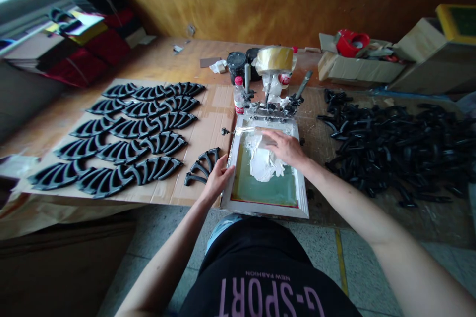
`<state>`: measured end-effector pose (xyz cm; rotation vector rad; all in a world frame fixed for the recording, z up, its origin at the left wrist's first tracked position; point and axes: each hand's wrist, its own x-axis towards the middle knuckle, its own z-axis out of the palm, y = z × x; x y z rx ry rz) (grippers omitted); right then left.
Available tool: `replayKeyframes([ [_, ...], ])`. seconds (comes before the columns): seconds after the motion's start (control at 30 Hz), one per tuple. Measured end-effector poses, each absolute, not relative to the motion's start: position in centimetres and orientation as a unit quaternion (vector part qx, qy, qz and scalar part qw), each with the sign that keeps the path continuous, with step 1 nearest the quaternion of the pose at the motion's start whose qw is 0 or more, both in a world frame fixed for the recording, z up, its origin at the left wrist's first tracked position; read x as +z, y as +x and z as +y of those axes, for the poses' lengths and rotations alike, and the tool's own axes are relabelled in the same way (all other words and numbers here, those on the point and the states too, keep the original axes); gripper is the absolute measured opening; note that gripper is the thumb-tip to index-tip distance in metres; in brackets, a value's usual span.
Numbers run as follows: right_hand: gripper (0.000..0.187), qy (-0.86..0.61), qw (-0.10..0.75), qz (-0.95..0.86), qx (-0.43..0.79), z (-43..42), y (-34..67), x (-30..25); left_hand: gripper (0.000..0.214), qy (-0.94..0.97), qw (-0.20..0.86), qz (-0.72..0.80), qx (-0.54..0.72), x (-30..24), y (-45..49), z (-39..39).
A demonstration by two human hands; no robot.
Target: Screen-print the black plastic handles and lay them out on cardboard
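Observation:
A screen-printing frame with a green mesh lies hinged on a metal clamp in front of me. White ink is smeared across the mesh. My right hand rests on the mesh over the ink, fingers curled as if on a squeegee that I cannot make out. My left hand grips the frame's left edge. Just left of it lies a black curved plastic part on the cardboard.
Rows of black curved parts lie on a cardboard sheet at left. A loose heap of black parts fills the right. Ink tubs, a bottle, a tape roll and cardboard boxes stand behind.

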<state>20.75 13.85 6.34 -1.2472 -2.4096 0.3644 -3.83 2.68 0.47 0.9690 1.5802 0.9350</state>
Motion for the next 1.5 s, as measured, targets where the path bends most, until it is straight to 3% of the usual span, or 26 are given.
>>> replayKeyframes([
  [0.1, 0.054, -0.518, 0.230, -0.818, 0.102, 17.8, 22.3, 8.5, 0.062, 0.408, 0.475, 0.643, 0.441, 4.6, -3.6, 2.9],
  [0.27, 0.039, -0.616, 0.342, -0.703, 0.099, 19.9, 30.0, 7.3, 0.056, 0.409, 0.461, 0.554, 0.560, 10.9, -2.2, 5.6],
  [0.37, 0.032, -0.636, 0.265, -0.707, 0.158, 17.1, 31.0, 3.4, 0.049, 0.420, 0.439, 0.482, 0.631, 13.7, -1.1, 8.5],
  [0.5, 0.025, -0.543, 0.142, -0.811, 0.165, 11.6, 26.8, -1.0, 0.050, 0.404, 0.432, 0.477, 0.650, 14.6, 0.1, 10.5],
  [0.57, 0.017, -0.526, 0.077, -0.836, 0.136, 9.9, 24.7, -1.5, 0.051, 0.377, 0.431, 0.491, 0.656, 13.1, 0.8, 9.4],
  [0.63, 0.012, -0.553, 0.033, -0.822, 0.133, 9.2, 23.2, -1.0, 0.056, 0.356, 0.503, 0.519, 0.592, 10.6, 1.5, 6.8],
  [0.77, 0.015, -0.538, 0.063, -0.829, 0.139, 7.8, 19.8, 1.1, 0.062, 0.285, 0.674, 0.547, 0.408, 4.9, 2.9, 0.8],
  [0.83, 0.016, -0.459, 0.103, -0.874, 0.126, 6.5, 16.8, 1.9, 0.059, 0.228, 0.659, 0.558, 0.450, 2.8, 2.7, -0.9],
  [0.97, 0.022, -0.300, 0.123, -0.934, 0.150, 4.6, 9.6, 2.0, 0.045, 0.133, 0.525, 0.625, 0.562, -0.5, -1.6, -2.4],
  [1.1, 0.023, -0.242, 0.106, -0.945, 0.192, 6.2, 3.9, 0.9, 0.037, 0.060, 0.438, 0.725, 0.528, -4.2, -7.7, -4.2],
  [1.37, 0.041, -0.309, -0.031, -0.936, 0.165, 9.6, -2.1, -2.6, 0.046, 0.062, 0.471, 0.773, 0.420, -9.1, -12.2, -4.3],
  [1.5, 0.043, -0.302, -0.058, -0.935, 0.179, 10.0, -3.5, -3.1, 0.048, 0.070, 0.493, 0.767, 0.405, -9.6, -13.2, -3.0],
])
